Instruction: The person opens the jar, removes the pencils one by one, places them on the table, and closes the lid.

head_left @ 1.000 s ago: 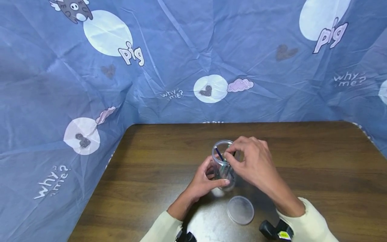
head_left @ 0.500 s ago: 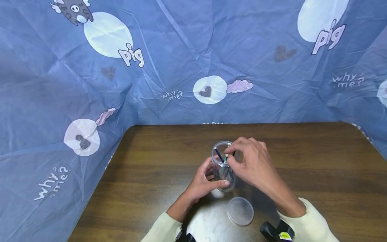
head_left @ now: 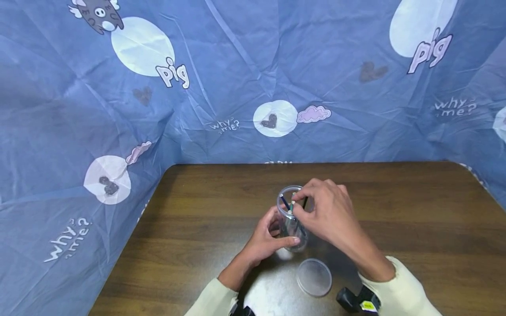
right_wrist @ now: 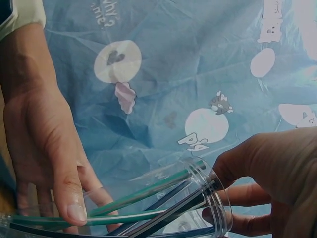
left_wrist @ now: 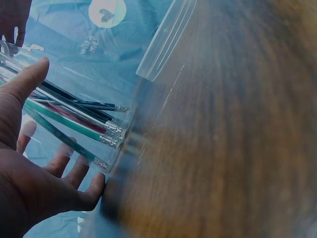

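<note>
While the lid (head_left: 314, 277) is lying unfitted, left hand (head_left: 265, 238) is clasping the jar (head_left: 293, 228) of pencils (left_wrist: 74, 125), right hand (head_left: 329, 211) pinching one.

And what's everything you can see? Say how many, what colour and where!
Table: one, brown, lower half of head view
Cloth: one seen, blue, behind the table
Prints: many, white, grey, pink, on the cloth
Jar: one, clear, lower middle of head view
Pencils: several, overlapping, green, dark blue, black, reddish, inside the jar
Lid: one, clear, on the table near the jar
Wrist cameras: two, black, bottom of head view
Sleeves: two, cream, beside the cameras
Left hand: one, bare, around the jar
Right hand: one, bare, at the jar's mouth
</note>
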Motion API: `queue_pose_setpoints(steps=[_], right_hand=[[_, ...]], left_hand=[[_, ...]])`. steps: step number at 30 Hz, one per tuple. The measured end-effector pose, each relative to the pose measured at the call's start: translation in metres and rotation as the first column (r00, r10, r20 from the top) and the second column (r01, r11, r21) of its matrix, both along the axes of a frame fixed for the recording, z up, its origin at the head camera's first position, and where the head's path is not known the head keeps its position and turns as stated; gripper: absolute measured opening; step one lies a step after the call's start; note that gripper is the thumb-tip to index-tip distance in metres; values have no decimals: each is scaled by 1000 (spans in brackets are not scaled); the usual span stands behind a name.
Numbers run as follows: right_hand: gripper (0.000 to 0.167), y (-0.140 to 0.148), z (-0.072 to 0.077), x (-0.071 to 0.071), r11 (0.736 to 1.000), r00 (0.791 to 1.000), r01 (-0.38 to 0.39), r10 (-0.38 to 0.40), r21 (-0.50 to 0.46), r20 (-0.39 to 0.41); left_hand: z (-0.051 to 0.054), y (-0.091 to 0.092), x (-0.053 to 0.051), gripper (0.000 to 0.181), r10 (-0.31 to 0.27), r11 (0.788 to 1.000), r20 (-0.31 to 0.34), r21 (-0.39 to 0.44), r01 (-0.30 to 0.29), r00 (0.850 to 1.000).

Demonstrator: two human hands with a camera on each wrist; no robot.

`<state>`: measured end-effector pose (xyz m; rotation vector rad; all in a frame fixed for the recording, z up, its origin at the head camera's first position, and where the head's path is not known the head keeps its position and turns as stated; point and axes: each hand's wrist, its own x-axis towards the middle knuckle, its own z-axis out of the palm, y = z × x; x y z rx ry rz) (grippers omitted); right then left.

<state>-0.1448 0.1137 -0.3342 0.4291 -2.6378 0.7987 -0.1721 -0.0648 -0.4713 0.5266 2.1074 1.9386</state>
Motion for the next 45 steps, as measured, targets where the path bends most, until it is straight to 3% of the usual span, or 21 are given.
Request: queue_pose_setpoints(steps=[13,26,34,45], right_hand=[[11,-2,-3,0,1000,1000,-8,8,-5,-13],[8,-7,-20,3,982,993,0,-22,-188,-116],[7,-4,-19,1,974,988,14,-48,-227,-144],[7,-5,-20,2,967,986,-4,-39,-257,-164]], left_hand=[[1,-1,1,72,-12,1000,0,10,12,1000],[-1,-3,3,73,-5,1000,-11,-7,5,1000],[2,1,-1,73,-13,1000,-18,-13,13,1000],[1,0,1,73,-11,1000,-5,-16,11,1000]])
